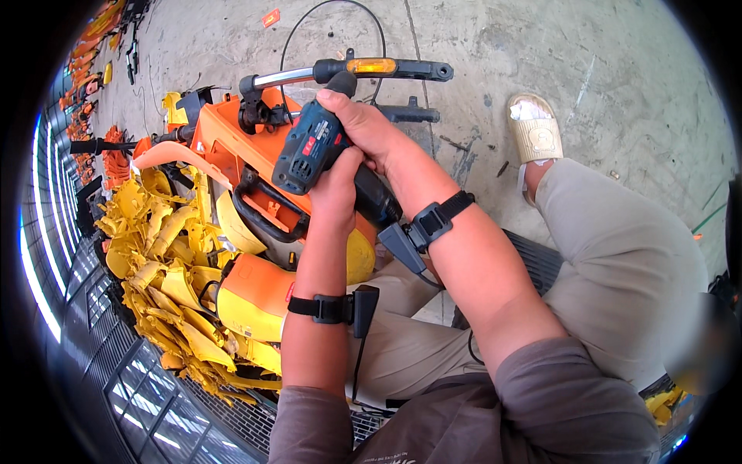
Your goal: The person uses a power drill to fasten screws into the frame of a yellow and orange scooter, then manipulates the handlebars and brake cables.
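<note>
A dark teal and black cordless drill (303,151) is held in front of me, its black chuck (340,83) tilted up and away. My left hand (340,185) is wrapped round the drill near its grip. Closed on the front part, my right hand (362,127) has its thumb by the chuck. The battery (376,199) shows below my hands. Beneath the drill lies an orange plastic vehicle body (224,139), partly hidden by it. A fork-like tube (290,76) with an amber reflector (372,66) sticks out to the right; no contact between drill and body is clear.
Broken yellow plastic panels (174,271) are heaped at the left. A yellow-orange casing (255,298) lies beside my left forearm. A black cable (332,6) loops over the concrete floor (495,46). My sandalled foot (537,135) rests at the right.
</note>
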A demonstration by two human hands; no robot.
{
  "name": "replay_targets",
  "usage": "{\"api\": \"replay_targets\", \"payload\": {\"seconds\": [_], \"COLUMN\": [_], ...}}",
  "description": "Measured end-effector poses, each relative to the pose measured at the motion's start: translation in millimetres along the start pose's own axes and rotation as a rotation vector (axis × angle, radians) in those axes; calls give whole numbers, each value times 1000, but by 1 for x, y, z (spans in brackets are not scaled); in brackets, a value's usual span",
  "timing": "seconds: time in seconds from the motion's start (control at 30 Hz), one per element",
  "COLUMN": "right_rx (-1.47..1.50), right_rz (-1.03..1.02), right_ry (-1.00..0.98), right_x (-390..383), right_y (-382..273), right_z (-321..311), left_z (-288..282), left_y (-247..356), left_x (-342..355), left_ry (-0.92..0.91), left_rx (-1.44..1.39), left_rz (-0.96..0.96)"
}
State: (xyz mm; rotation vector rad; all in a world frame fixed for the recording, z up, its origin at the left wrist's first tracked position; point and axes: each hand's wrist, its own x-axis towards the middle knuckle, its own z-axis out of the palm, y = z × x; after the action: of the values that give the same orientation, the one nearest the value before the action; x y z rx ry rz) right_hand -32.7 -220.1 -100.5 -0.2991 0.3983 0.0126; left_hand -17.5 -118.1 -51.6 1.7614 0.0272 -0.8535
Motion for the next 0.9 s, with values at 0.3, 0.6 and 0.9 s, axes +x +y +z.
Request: {"api": "replay_targets", "payload": {"seconds": [0.3,0.6,0.9], "right_rx": [-4,-4,50], "right_rz": [8,22,14], "right_ry": [9,-6,-16], "right_x": [3,-2,0], "right_y": [3,2,6], "right_z": [-5,0,-2], "left_z": [2,3,5], "left_y": [-2,1,1], "left_x": [-1,-7,-7], "left_ry": [-10,9,18], "left_rx": [-2,-8,-14], "left_rz": [-6,-43,-44]}}
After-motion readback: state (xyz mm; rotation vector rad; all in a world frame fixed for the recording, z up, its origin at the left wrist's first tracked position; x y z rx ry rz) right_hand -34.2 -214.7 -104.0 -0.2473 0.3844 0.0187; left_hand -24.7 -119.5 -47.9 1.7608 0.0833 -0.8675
